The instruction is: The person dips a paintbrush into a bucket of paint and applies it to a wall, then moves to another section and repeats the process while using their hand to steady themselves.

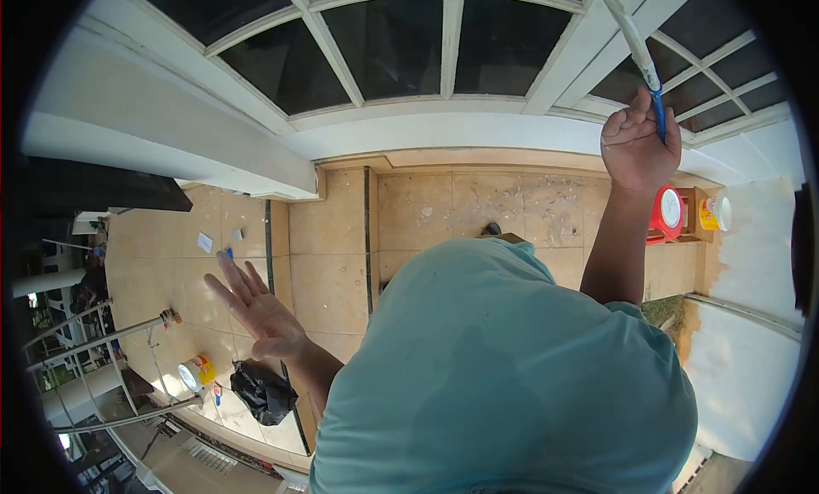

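My right hand is raised at the upper right, its fingers closed round the blue handle of a paintbrush. The brush's long whitish head points up and overlaps the white window frame. Off to the left, my left hand holds nothing; its fingers are spread over the tiled floor. Below my right forearm stand a red bucket with a white lid and a yellow tub.
Beige tiled steps with dark edge strips run below the windows. At lower left are a black plastic bag, another yellow tub and a metal railing. A white wall ledge juts out at upper left. Paint spots mark the floor.
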`<act>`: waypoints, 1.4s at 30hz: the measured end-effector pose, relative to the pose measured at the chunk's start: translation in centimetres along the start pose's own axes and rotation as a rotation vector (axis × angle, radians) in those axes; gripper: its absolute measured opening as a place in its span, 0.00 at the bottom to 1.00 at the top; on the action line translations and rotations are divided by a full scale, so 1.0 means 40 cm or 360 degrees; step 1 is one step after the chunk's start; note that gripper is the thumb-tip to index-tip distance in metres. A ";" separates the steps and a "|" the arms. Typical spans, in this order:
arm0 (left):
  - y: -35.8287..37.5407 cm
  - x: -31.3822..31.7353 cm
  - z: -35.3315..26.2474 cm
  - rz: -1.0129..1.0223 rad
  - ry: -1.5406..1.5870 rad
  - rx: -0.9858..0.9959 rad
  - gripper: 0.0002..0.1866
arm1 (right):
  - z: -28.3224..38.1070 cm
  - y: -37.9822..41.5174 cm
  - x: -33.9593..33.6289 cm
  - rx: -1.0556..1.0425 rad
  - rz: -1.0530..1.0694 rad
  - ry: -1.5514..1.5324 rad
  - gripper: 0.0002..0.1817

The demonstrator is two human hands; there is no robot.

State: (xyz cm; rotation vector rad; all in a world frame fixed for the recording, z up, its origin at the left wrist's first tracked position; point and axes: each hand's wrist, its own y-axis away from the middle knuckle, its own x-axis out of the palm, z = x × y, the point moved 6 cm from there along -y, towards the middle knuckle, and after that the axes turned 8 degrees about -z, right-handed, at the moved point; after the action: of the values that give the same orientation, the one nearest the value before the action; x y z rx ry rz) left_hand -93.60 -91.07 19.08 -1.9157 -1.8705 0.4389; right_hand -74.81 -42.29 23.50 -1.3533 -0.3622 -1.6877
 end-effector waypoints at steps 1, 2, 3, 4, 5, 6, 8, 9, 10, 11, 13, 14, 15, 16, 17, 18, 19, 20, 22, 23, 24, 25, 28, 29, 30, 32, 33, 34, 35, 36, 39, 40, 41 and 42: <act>0.003 0.048 -0.007 -0.0010 0.0023 0.0014 0.65 | 0.054 0.017 -0.025 -0.0043 -0.0018 0.0020 0.25; 0.004 0.097 -0.010 -0.0023 0.0047 0.0038 0.65 | 0.105 0.031 -0.049 -0.0088 -0.0028 0.0036 0.25; 0.010 0.148 -0.007 -0.0006 0.0078 0.0041 0.64 | 0.156 0.055 -0.075 -0.0112 -0.0068 0.0062 0.26; 0.015 0.204 -0.004 0.0051 0.0074 0.0032 0.64 | 0.201 0.080 -0.109 -0.0152 -0.0109 0.0052 0.26; 0.019 0.262 0.002 0.0118 0.0052 0.0007 0.65 | 0.247 0.107 -0.138 -0.0218 -0.0140 0.0071 0.26; 0.022 0.316 0.009 0.0187 0.0036 -0.0018 0.65 | 0.292 0.136 -0.162 -0.0287 -0.0170 0.0095 0.27; 0.020 0.412 0.013 0.0330 0.0057 -0.0007 0.66 | 0.367 0.200 -0.194 -0.0379 -0.0268 0.0084 0.27; 0.016 0.465 -0.003 0.0402 0.0071 0.0049 0.65 | 0.401 0.229 -0.204 -0.0449 -0.0319 0.0094 0.27; 0.012 0.515 -0.019 0.0466 0.0090 0.0111 0.64 | 0.434 0.255 -0.212 -0.0518 -0.0360 0.0104 0.27; 0.007 0.557 -0.023 0.0514 0.0122 0.0115 0.64 | 0.465 0.283 -0.223 -0.0581 -0.0394 0.0106 0.27; 0.000 0.626 -0.038 0.0627 0.0134 0.0198 0.64 | 0.510 0.330 -0.222 -0.0698 -0.0423 0.0110 0.27; -0.001 0.657 -0.043 0.0680 0.0159 0.0203 0.64 | 0.524 0.357 -0.220 -0.0762 -0.0440 0.0101 0.27; -0.001 0.686 -0.049 0.0733 0.0165 0.0245 0.64 | 0.536 0.383 -0.215 -0.0821 -0.0464 0.0104 0.27; -0.002 0.715 -0.053 0.0790 0.0175 0.0288 0.64 | 0.546 0.408 -0.207 -0.0870 -0.0487 0.0096 0.27; -0.004 0.735 -0.038 0.0830 0.0233 0.0312 0.63 | 0.551 0.439 -0.202 -0.0923 -0.0512 0.0091 0.28; -0.001 0.759 -0.035 0.0897 0.0270 0.0314 0.63 | 0.556 0.475 -0.201 -0.0993 -0.0541 0.0101 0.28; 0.002 0.779 -0.031 0.0944 0.0267 0.0281 0.63 | 0.560 0.515 -0.197 -0.1072 -0.0582 0.0120 0.28; 0.006 0.799 -0.025 0.0991 0.0264 0.0248 0.62 | 0.559 0.557 -0.187 -0.1150 -0.0624 0.0141 0.28; 0.015 0.840 -0.009 0.1108 0.0364 0.0237 0.62 | 0.541 0.640 -0.149 -0.1294 -0.0686 0.0206 0.29; 0.019 0.862 -0.002 0.1157 0.0370 0.0220 0.62 | 0.527 0.685 -0.131 -0.1367 -0.0734 0.0231 0.29; 0.022 0.881 0.003 0.1203 0.0373 0.0200 0.62 | 0.511 0.729 -0.110 -0.1435 -0.0783 0.0255 0.29; 0.021 0.901 0.010 0.1259 0.0407 0.0171 0.62 | 0.487 0.772 -0.087 -0.1506 -0.0789 0.0272 0.28; 0.034 0.962 -0.003 0.1452 0.0596 0.0165 0.61 | 0.406 0.901 -0.024 -0.1718 -0.0908 0.0285 0.28; 0.041 0.977 -0.010 0.1533 0.0660 0.0192 0.60 | 0.379 0.942 -0.008 -0.1781 -0.0962 0.0301 0.27; 0.050 0.984 -0.008 0.1571 0.0694 0.0184 0.60 | 0.353 0.972 0.018 -0.1825 -0.0980 0.0321 0.27; 0.081 1.007 -0.010 0.1695 0.0784 0.0159 0.60 | 0.299 1.021 0.055 -0.1894 -0.1107 0.0340 0.27; 0.101 1.015 -0.009 0.1771 0.0807 0.0125 0.61 | 0.278 1.041 0.073 -0.1920 -0.1177 0.0324 0.26; 0.114 1.016 -0.008 0.1802 0.0836 0.0145 0.61 | 0.260 1.056 0.090 -0.1967 -0.1172 0.0325 0.26; 0.134 1.021 0.003 0.1871 0.0833 0.0055 0.61 | 0.250 1.068 0.107 -0.1968 -0.1179 0.0397 0.26; 0.159 1.026 0.009 0.1933 0.0833 -0.0035 0.62 | 0.248 1.078 0.124 -0.1965 -0.1182 0.0475 0.26; 0.216 1.016 -0.007 0.2005 0.0845 -0.0112 0.62 | 0.252 1.119 0.127 -0.2080 -0.1180 0.0479 0.27; 0.233 1.017 -0.009 0.2032 0.0795 -0.0149 0.63 | 0.253 1.140 0.117 -0.2135 -0.1188 0.0465 0.28; 0.251 1.023 -0.011 0.2050 0.0779 -0.0177 0.63 | 0.256 1.152 0.109 -0.2182 -0.1179 0.0448 0.28; 0.265 1.027 -0.024 0.2081 0.0788 -0.0147 0.63 | 0.263 1.157 0.095 -0.2203 -0.1188 0.0406 0.27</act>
State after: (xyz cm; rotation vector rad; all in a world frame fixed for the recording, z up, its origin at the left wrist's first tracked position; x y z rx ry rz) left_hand -82.23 -50.20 17.33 -2.7454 -0.1631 0.1766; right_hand -31.83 -61.65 16.72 -2.0071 0.7097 -2.9209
